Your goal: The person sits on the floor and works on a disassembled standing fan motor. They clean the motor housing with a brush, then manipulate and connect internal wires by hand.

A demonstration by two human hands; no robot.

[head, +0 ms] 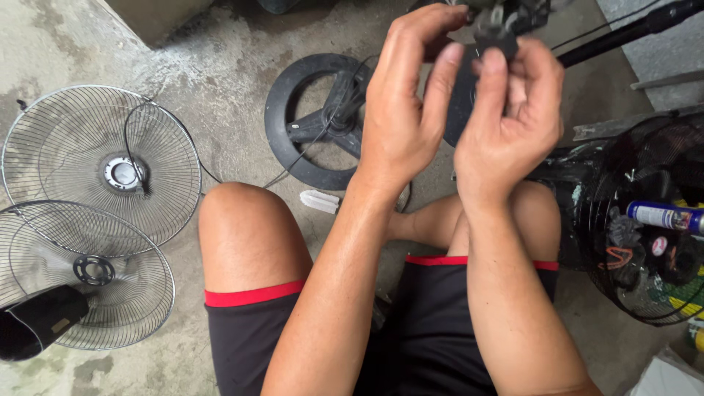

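**Both hands pinched on a small dark fan part**

Grip on both sides is narrow: the left hand (400,110) and the right hand (506,121) are curled inward at the top of the view, and a small dark mechanical part (502,22) is pinched between their fingertips. The part is held above the knees, at the very top of both hands, partly cut off by the frame edge. It lies closer to the right hand's fingers, while the left hand's thumb and forefinger are closed in from its left side. Its long axis cannot be told, since too little of it is shown. It appears dark grey to black, lumpy, with metal-looking bits; finer detail is blurred.

On the concrete floor (220,81), two wire fan guards (103,158) are laid overlapping at the left, with a black motor housing (37,323) beside the lower one. A black round fan base (315,121) is seen just beyond the left hand, and a thin black cable (293,165) runs across it. At the right, a dark fan cage (645,220) is filled with oddments, a spray can (664,216) among them. A small white plastic piece (320,201) lies near the left knee.
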